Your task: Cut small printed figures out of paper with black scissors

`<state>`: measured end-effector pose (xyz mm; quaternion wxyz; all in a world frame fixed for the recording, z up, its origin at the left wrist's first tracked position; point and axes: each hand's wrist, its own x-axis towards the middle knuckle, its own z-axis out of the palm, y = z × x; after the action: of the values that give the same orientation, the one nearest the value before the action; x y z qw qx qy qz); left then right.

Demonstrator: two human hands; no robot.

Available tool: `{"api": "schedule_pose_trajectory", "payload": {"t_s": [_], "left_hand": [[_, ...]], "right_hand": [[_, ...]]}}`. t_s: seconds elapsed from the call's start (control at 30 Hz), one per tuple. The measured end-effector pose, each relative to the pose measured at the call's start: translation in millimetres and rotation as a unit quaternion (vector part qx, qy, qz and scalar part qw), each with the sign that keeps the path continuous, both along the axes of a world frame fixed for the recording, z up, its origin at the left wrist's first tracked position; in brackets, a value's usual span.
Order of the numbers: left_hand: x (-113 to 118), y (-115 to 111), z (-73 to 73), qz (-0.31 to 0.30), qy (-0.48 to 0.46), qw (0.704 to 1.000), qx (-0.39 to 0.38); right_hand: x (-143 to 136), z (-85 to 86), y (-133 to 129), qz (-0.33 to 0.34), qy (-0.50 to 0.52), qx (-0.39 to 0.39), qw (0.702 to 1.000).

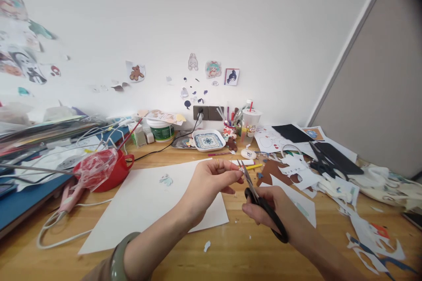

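Black-handled scissors (pixel 260 202) are in my right hand (pixel 278 206), blades slightly apart and pointing up and away. Just left of the blades, my left hand (pixel 211 182) pinches a tiny piece (pixel 241 169), seemingly paper, which is mostly hidden by the fingertips. Under my left forearm lies a large white sheet (pixel 138 210) with a small pale teal and grey cut-out (pixel 166 179) on it. A small white scrap (pixel 207 246) rests on the wood nearer to me.
Paper offcuts (pixel 300 171) and a second pair of scissors (pixel 325 160) lie to the right. A lidded plastic cup (pixel 250 123) and a patterned dish (pixel 209 140) stand at the back. Left are a red mug (pixel 112 175), cables and a cluttered blue board (pixel 36 202).
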<state>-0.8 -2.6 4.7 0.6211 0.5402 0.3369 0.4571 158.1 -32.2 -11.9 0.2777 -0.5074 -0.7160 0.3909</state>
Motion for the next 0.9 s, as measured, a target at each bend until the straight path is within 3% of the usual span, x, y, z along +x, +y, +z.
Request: {"api": "schedule_pose_trajectory", "payload": {"t_s": [0.9], "left_hand": [[-0.7,1.0,-1.4,-0.017,-0.023,1.0,-0.013]], "right_hand": [[0.2,-0.5,0.5,0.005,-0.016,0.011,1.0]]}}
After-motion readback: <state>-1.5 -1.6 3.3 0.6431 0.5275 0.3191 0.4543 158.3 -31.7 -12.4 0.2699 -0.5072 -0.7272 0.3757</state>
